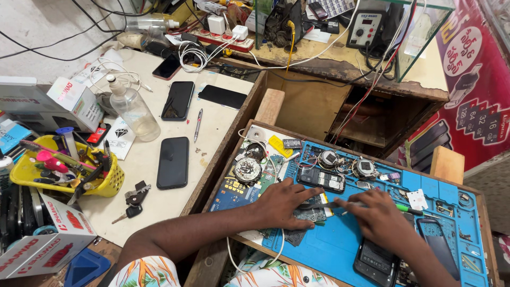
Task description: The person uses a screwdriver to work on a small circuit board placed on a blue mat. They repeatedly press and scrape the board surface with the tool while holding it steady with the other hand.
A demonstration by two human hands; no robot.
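Note:
My left hand lies flat on a small circuit board on the blue work mat, pressing it down. My right hand grips a thin tool with a green handle; its metal tip points left to the board beside my left fingers. An opened dark phone lies just beyond the hands. Another dark phone sits under my right wrist.
The mat lies in a wooden tray with round parts, loose boards and wires. On the white table to the left lie three black phones, a pen, a clear bottle, keys and a yellow basket of tools. A soldering station stands behind.

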